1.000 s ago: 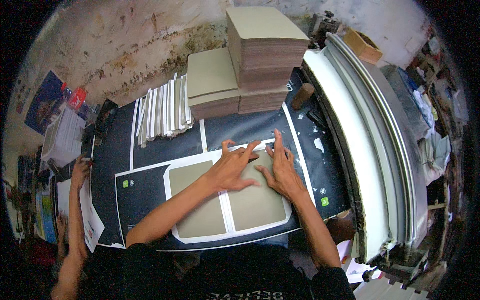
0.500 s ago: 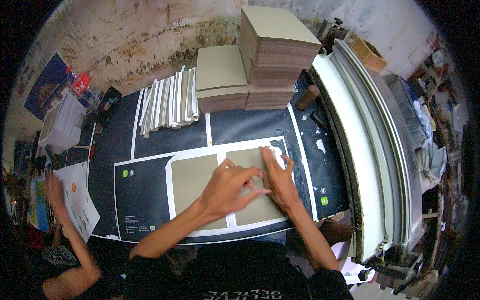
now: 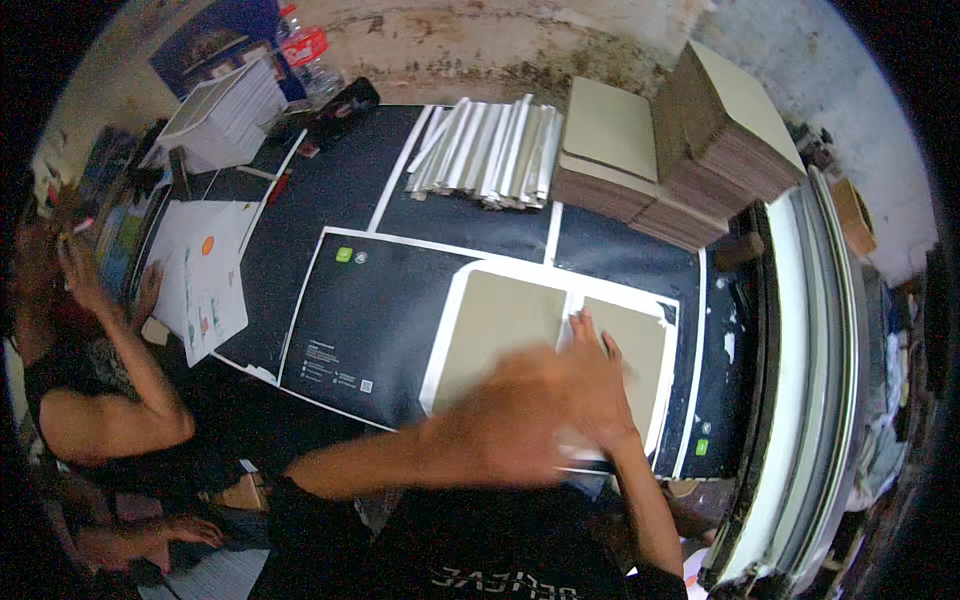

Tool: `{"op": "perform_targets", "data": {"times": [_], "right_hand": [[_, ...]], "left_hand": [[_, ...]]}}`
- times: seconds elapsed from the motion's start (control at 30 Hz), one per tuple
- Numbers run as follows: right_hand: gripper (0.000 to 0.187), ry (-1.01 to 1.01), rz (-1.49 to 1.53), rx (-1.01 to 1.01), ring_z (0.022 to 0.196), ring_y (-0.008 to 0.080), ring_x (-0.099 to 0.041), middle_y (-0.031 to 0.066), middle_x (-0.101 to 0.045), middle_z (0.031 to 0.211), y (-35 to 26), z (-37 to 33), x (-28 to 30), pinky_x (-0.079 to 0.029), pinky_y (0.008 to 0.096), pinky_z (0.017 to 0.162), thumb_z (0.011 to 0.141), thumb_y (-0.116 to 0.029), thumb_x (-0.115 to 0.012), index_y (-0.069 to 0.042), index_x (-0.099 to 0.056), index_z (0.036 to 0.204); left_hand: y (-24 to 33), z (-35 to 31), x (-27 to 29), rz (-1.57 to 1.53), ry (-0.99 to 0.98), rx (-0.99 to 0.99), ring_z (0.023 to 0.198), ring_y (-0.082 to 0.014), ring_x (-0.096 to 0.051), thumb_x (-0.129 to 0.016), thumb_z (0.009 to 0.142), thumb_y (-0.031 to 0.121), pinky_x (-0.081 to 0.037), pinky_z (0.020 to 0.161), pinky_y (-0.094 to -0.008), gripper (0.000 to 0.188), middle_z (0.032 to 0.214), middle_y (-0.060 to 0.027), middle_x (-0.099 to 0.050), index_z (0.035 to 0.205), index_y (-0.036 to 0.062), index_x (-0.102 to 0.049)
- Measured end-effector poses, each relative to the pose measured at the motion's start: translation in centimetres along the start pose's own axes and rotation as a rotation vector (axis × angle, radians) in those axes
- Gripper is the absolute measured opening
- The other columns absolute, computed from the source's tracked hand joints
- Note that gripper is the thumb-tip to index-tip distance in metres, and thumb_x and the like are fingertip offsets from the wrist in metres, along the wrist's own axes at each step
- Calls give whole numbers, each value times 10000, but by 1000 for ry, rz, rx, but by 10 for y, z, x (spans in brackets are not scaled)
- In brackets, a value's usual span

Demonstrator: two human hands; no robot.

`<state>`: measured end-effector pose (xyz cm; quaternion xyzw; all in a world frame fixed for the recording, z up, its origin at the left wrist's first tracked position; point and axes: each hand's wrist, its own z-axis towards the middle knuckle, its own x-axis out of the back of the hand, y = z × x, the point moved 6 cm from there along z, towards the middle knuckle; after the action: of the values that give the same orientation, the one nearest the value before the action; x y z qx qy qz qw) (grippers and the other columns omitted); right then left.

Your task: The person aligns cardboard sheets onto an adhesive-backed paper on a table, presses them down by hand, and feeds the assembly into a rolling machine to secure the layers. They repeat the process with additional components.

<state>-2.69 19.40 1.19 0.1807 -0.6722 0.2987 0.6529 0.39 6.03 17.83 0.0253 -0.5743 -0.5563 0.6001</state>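
Two grey-brown cardboard panels lie side by side on a black printed sheet (image 3: 390, 310), white borders round them and a narrow white strip between. My left hand (image 3: 500, 410) is smeared by motion above the left panel (image 3: 510, 310), so its fingers cannot be made out. Partly behind it, my right hand (image 3: 598, 395) rests by the strip and the right panel (image 3: 638, 350). Its visible fingers stretch away from me over the strip, and nothing shows in them. The near part of both panels is hidden by my hands and left forearm.
Tall stacks of grey board (image 3: 610, 130) stand at the back right, beside a pile of white-edged strips (image 3: 490, 155). A long roller machine (image 3: 800, 400) borders the right side. At left are a co-worker's arm (image 3: 140, 370), a printed paper (image 3: 205, 270), a paper stack (image 3: 225, 120) and a bottle (image 3: 305, 50).
The view has turned left, so the table appears shifted right. My right hand has moved from the right panel's far edge to the middle strip. My left hand is now blurred by motion.
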Motion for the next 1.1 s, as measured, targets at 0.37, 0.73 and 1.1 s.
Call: {"op": "perform_targets", "data": {"times": [0.37,0.73,1.1], "right_hand": [[664,115,207,-138,1497,365,-333,267,-283,1628,-9,5,11,-189,539,1233,992,-327,-608,-8,-380,1528],[640,166,222,-172,1420,374,-421,245,-392,1576,-13,7,17,-265,540,1186,958,-279,-668,-11,-432,1489],[406,229,359,19,1355,393,-408,194,-517,1438,-14,156,9,-303,561,1115,899,-194,-699,-97,-654,1290]], "left_hand": [[-221,-57,19,456,251,499,1048,-364,-592,-930,644,491,-499,919,-456,740,1073,-191,-625,1111,-7,-645],[-245,-55,16,254,280,527,1010,-340,-600,-982,571,422,-498,904,-440,690,1030,-161,-629,1009,35,-615],[-246,-52,26,-52,346,386,914,-295,-682,-906,692,156,-533,816,-416,516,950,-129,-694,1051,40,-553]]}}
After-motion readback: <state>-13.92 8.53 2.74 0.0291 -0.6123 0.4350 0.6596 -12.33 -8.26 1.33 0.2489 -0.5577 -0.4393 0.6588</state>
